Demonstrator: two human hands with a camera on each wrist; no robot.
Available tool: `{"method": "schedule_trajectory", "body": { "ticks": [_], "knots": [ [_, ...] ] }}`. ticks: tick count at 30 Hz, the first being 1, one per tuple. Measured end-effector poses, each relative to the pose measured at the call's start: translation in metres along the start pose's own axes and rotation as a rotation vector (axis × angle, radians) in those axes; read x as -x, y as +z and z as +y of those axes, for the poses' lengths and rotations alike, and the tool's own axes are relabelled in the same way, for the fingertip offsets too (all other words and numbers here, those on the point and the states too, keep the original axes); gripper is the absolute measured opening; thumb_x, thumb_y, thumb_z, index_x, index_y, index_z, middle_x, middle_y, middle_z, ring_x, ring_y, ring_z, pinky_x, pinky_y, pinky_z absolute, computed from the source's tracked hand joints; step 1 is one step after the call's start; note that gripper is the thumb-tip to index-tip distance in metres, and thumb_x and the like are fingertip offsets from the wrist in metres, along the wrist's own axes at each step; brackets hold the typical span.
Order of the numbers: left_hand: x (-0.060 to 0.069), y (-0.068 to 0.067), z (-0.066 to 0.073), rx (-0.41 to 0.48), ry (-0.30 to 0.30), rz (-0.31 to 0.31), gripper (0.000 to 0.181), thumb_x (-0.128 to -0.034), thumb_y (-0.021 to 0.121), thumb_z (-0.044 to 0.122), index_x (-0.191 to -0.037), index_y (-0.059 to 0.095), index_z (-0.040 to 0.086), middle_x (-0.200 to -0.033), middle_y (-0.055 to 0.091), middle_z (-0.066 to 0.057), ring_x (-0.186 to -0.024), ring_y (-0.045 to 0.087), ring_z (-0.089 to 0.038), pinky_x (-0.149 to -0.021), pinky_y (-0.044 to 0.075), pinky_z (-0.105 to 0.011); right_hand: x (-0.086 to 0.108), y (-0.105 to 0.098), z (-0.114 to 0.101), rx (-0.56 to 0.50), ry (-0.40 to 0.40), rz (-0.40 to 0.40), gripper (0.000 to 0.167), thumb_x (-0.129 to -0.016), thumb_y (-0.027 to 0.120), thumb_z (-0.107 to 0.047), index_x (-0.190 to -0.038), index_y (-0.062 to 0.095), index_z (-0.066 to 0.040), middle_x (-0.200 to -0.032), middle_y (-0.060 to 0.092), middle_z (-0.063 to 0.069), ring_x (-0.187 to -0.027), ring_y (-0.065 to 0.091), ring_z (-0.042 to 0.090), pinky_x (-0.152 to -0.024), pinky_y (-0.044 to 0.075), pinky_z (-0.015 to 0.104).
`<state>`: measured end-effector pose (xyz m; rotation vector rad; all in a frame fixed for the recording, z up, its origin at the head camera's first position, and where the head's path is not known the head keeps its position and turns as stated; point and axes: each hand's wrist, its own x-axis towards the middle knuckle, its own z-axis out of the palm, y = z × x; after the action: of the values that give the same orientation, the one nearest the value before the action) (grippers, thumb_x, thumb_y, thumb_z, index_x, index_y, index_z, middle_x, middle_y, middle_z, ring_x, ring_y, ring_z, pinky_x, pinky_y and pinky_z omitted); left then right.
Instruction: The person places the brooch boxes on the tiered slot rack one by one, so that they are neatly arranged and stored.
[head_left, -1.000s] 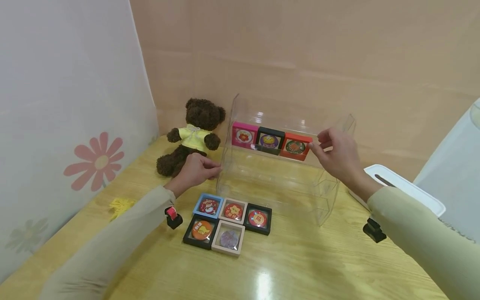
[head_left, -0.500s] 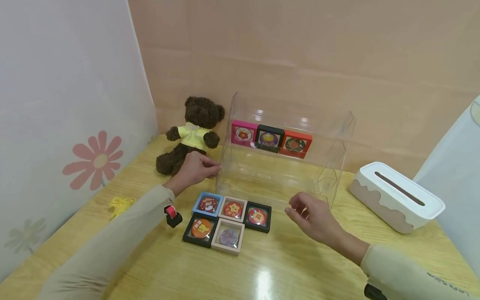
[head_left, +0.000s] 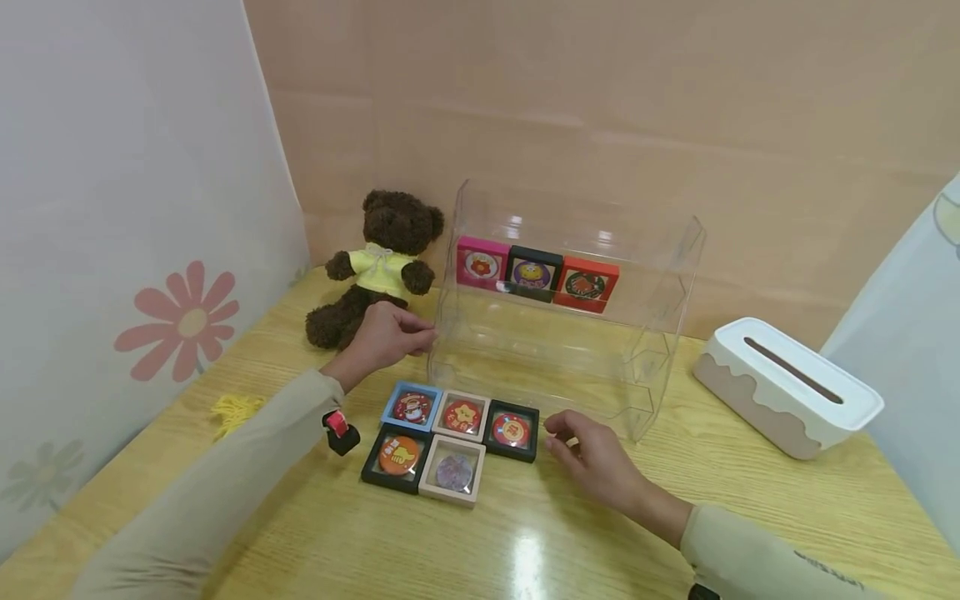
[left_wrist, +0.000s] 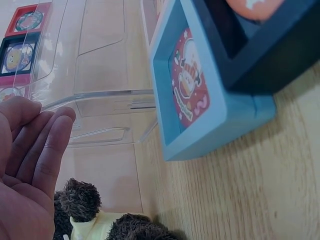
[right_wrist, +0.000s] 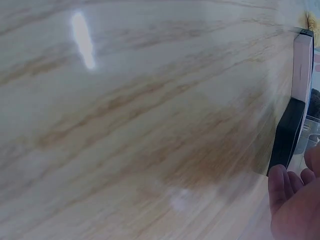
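Note:
My left hand (head_left: 390, 335) pinches the left side edge of a clear acrylic display rack (head_left: 536, 379); in the left wrist view, thumb and fingertips meet at that edge. On the rack's upper tier lean a pink-framed badge (head_left: 482, 264), a black-framed badge (head_left: 533, 273) and a red-framed badge (head_left: 587, 284). My right hand (head_left: 596, 458), fingers loosely bent and holding nothing, is just right of a black square badge frame (head_left: 512, 430) on the table. Beside that frame lie a blue frame (head_left: 412, 407), a beige frame (head_left: 461, 415), another black frame (head_left: 397, 458) and a second beige frame (head_left: 453, 471).
Behind my left hand sits a brown teddy bear (head_left: 382, 267) in a yellow top. A white and tan tissue box (head_left: 787, 387) stands at the right. Yellow yarn (head_left: 236, 412) lies at the left of the wooden table (head_left: 600, 550). Curtained walls border the back and sides.
My right hand has left the red-framed badge on the rack and come down and left to beside the black frame on the table. The left hand stays at the rack's edge.

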<state>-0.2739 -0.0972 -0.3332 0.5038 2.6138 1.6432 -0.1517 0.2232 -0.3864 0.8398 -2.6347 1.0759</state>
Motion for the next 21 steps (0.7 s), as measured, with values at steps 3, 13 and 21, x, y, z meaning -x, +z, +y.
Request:
{"method": "schedule_trajectory", "body": {
  "ticks": [3,13,21],
  "knots": [
    [-0.0001,-0.0002,-0.0004,0.004,-0.005,-0.004,0.018,-0.0877,0.070,0.015,-0.096,0.075,0.000,-0.078,0.071,-0.011,-0.075,0.069,-0.032,-0.071,0.055,-0.051,-0.0015,0.0006,-0.0001,0.008,0.019,0.002,0.014,-0.090,0.064,-0.001,-0.103,0.061,0.004,-0.093,0.063,0.004,-0.080,0.060,0.014,-0.063,0.054,0.022],
    [0.0000,0.0003,-0.0026,0.021,-0.005,-0.008,0.017,-0.0880,0.069,0.013,-0.096,0.075,-0.002,-0.079,0.071,-0.012,-0.078,0.067,-0.038,-0.071,0.055,-0.050,-0.0034,0.0034,-0.0001,-0.031,0.095,-0.022,0.024,-0.087,0.068,-0.002,-0.107,0.059,0.007,-0.099,0.062,0.014,-0.082,0.063,0.019,-0.067,0.054,0.023],
    [0.0013,0.0006,-0.0007,0.033,-0.011,-0.006,0.017,-0.0878,0.069,0.012,-0.096,0.075,-0.002,-0.080,0.071,-0.013,-0.079,0.067,-0.039,-0.071,0.055,-0.050,-0.0059,0.0063,0.0014,-0.019,0.148,-0.034,0.031,-0.087,0.070,-0.008,-0.112,0.059,0.006,-0.103,0.063,0.014,-0.083,0.064,0.018,-0.070,0.054,0.027]
  ]
}}
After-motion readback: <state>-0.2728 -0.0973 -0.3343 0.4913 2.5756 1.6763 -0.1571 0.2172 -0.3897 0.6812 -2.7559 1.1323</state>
